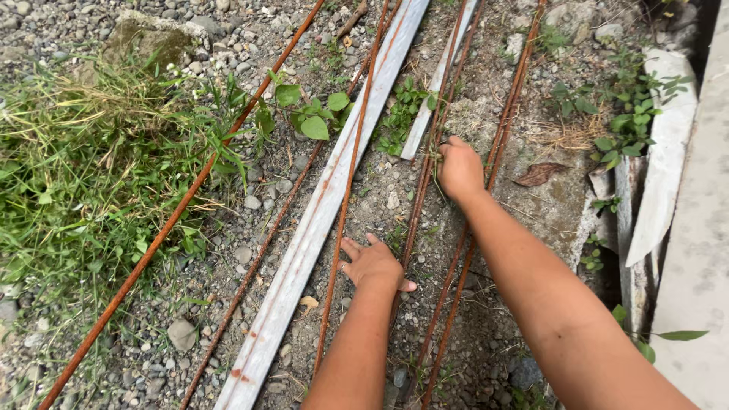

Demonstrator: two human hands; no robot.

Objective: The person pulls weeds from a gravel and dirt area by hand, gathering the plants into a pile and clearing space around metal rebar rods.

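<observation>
Grass patch [83,175]: lay at far left, beside gravel ground [228,250].
Outer rod [175,220]: rusty, ran diagonally, untouched.
Flat metal strip [319,220]: pale, rust-spotted, lay between rods.
Left hand [372,266]: fingers [351,248] spread flat, released, pressing near a thin rod [345,205].
Right hand [459,171]: clenched around bundled rods [433,163].
Concrete slab [695,228]: bounded the right edge.
Risk: rough rust could scrape palms; the long rods might snag weeds.
Room: open gravel left, tight rightward.
</observation>
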